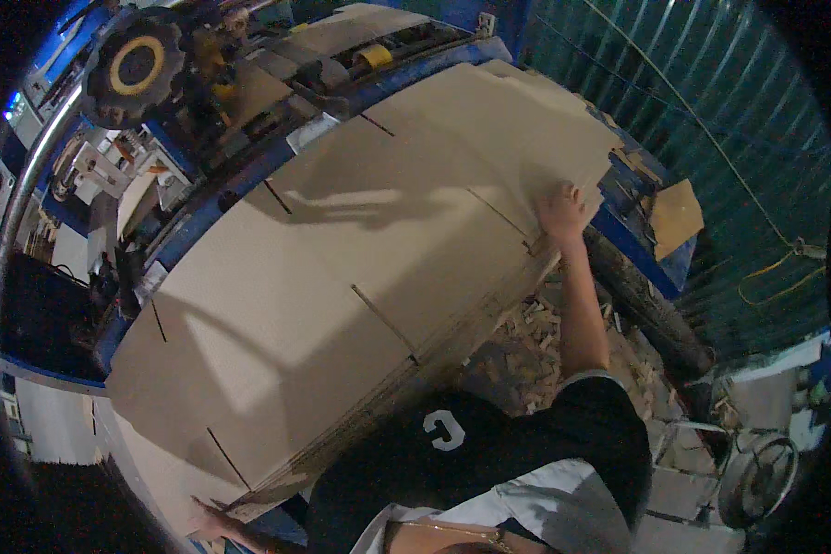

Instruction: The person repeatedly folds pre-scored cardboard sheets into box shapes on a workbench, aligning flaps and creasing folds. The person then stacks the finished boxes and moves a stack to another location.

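A stack of large brown cardboard sheets (277, 268) with narrow dark slots cut in it lies slantwise in front of me, its layered edges facing my body. At the far right end my right hand (563, 214) rests on the top sheet, its fingers slightly bent and not wrapped round anything. My left hand (210, 522) lies against the near left corner of the stack. One finger there is stretched out over the cardboard; the others are partly hidden.
Behind the stack runs a blue machine with rollers and a dark toothed wheel (137, 69). A loose cardboard piece (677, 219) sits on the blue ledge at right, by a green corrugated wall (757, 138). Cardboard scraps (531, 355) litter the floor; a fan (757, 480) stands at lower right.
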`<action>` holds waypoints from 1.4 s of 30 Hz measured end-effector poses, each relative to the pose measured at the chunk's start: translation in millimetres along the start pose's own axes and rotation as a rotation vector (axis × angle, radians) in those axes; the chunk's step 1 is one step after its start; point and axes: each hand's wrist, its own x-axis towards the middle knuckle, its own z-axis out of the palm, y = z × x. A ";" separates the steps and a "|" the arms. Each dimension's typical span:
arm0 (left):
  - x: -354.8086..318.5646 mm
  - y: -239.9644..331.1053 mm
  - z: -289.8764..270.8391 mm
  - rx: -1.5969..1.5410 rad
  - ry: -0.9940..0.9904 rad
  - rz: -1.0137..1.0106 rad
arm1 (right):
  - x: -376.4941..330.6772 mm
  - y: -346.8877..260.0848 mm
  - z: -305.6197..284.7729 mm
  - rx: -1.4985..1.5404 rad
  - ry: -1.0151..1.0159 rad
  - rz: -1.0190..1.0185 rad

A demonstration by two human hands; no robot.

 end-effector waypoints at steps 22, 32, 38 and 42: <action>26.4 -60.3 27.9 -1.619 -0.050 -0.401 | 29.2 -50.1 -162.0 1.523 0.082 -0.469; -47.6 15.9 -35.5 -0.990 -0.166 0.053 | -162.5 -21.9 -71.1 0.379 -0.034 -1.685; -66.1 82.8 -59.3 -0.417 -0.392 1.191 | -149.8 -47.2 -88.1 0.296 -0.130 -1.760; -47.4 90.3 -57.6 -0.334 -0.418 1.269 | -141.0 -70.3 -79.8 0.321 -0.252 -1.749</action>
